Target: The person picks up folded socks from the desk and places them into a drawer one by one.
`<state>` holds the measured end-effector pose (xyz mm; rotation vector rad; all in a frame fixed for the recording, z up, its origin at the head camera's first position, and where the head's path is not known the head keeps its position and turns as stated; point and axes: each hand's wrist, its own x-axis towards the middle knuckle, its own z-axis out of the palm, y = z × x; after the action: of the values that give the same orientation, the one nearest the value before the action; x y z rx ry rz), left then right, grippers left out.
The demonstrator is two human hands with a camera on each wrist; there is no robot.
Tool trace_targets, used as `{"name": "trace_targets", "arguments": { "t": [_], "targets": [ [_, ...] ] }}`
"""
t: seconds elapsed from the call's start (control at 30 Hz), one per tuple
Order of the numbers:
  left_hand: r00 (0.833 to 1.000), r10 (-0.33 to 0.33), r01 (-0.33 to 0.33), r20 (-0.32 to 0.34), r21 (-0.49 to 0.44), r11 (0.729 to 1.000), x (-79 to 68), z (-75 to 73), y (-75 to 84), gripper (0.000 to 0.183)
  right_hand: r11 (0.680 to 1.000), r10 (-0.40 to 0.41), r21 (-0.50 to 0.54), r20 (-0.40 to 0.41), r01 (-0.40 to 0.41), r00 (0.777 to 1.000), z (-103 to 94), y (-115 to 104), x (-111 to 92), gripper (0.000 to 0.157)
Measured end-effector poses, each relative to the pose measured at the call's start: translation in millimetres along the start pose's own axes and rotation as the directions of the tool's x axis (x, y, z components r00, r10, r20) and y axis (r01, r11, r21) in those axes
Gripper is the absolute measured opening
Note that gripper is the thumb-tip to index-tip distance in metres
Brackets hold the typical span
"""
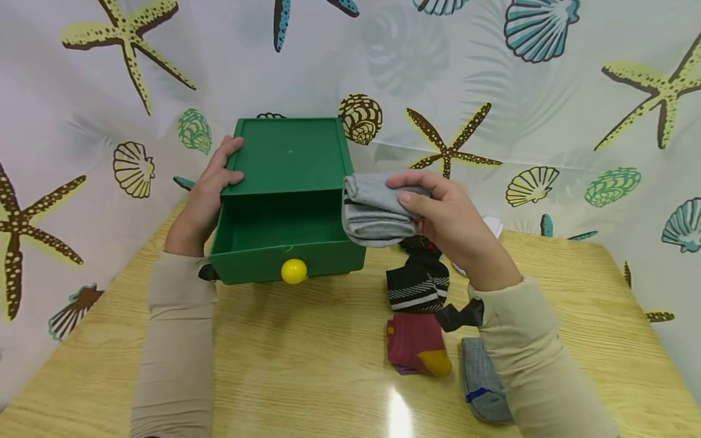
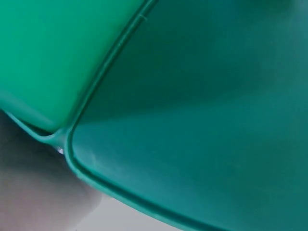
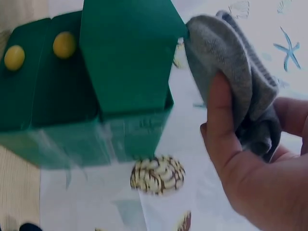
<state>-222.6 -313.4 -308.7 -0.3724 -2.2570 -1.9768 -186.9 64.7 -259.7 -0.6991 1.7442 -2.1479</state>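
A folded pair of grey socks (image 1: 378, 210) is pinched between the thumb and fingers of my right hand (image 1: 454, 222), just right of the green drawer unit (image 1: 290, 155). In the right wrist view the grey socks (image 3: 226, 62) hang beside the unit's edge. The unit's top drawer (image 1: 323, 258), with a yellow round knob (image 1: 294, 271), is pulled out and its visible inside holds nothing. My left hand (image 1: 205, 194) rests against the unit's left side, fingers on its top edge. In the left wrist view, green plastic (image 2: 192, 144) fills most of the picture.
On the wooden table (image 1: 296, 365), right of the unit, lie black patterned socks (image 1: 418, 283), maroon socks with mustard toes (image 1: 417, 344) and another grey pair (image 1: 484, 380), partly under my right forearm. A white item (image 1: 493, 226) shows behind my right hand. A sea-print cloth (image 1: 306, 67) hangs behind.
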Motion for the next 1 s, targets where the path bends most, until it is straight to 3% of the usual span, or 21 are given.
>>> {"name": "trace_targets", "arguments": {
  "t": [0.07,0.17,0.33,0.57,0.77,0.87,1.0],
  "targets": [
    [1.000,-0.003,0.003,0.000,0.009,1.000,0.2,-0.1,0.5,0.066,0.999,0.020,-0.044,-0.017,-0.021,1.000,10.3,0,7,0.021],
    [1.000,-0.010,0.010,-0.001,0.031,0.999,0.2,-0.1,0.4,0.066,0.974,0.014,-0.224,-0.058,-0.026,0.998,24.4,2,14,0.020],
    [1.000,-0.012,0.012,-0.003,0.047,0.999,-0.1,-0.3,0.0,0.066,0.845,-0.030,-0.534,-0.088,-0.022,0.996,43.5,0,23,0.019],
    [1.000,-0.003,0.003,-0.008,0.042,0.999,-0.4,-0.3,0.8,0.067,0.764,0.084,-0.632,-0.098,-0.127,0.992,66.6,-7,37,0.023],
    [1.000,-0.008,0.008,-0.013,0.045,0.999,-0.4,0.2,1.2,0.066,0.694,0.127,-0.717,0.029,-0.068,0.991,84.5,1,53,0.027],
    [1.000,-0.005,0.005,-0.010,0.036,0.999,-0.5,0.2,1.2,0.066,0.670,0.174,-0.740,0.077,-0.061,0.982,92.5,8,60,0.029],
    [1.000,-0.001,0.001,-0.002,0.009,1.000,-1.1,-0.2,1.2,0.066,0.604,0.271,-0.794,0.125,-0.068,0.954,102.0,10,66,0.033]
  ]
}}
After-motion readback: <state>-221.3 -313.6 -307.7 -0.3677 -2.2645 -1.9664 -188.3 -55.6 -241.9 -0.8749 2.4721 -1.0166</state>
